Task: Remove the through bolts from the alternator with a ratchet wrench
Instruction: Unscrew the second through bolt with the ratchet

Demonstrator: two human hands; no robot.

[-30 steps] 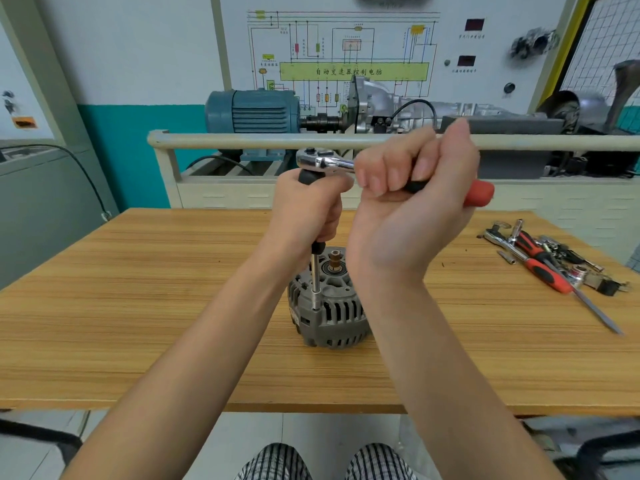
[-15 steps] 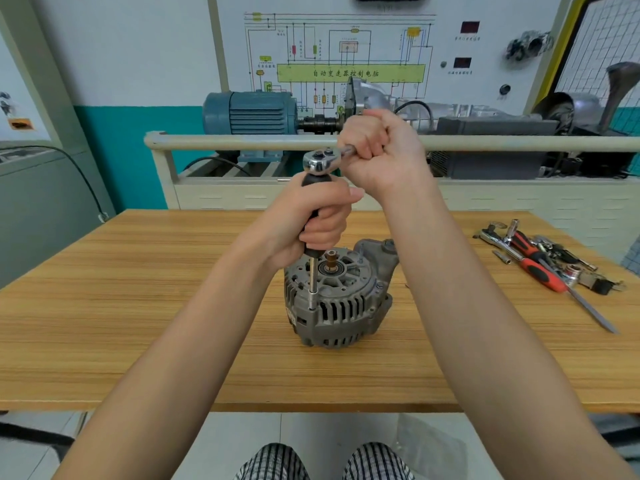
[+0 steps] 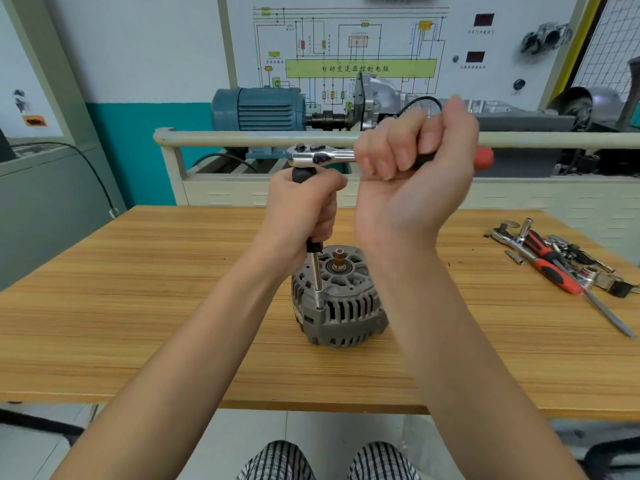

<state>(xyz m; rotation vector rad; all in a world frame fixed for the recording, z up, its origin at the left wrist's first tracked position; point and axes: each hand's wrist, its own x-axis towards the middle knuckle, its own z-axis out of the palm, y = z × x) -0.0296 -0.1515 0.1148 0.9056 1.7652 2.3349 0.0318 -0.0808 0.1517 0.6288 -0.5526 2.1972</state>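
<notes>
- Two bare forearms reach up from the bottom edge, each ending in a bare hand
- Left hand (image 3: 304, 206): no glove, ring, watch or strap visible; below it the wrist and forearm are uncovered all the way to the lower left corner
- Right hand (image 3: 412, 174): also ungloved, short plain fingernails showing on the fingers (image 3: 384, 168); below it the inner wrist and long forearm are uncovered, no sleeve edge in view
- Between and beneath the two forearms, at the bottom centre, two knees in checked trousers (image 3: 277, 462), a fine dark grid on white cloth
- No sleeves, cuffs or markings show anywhere on either arm
</notes>
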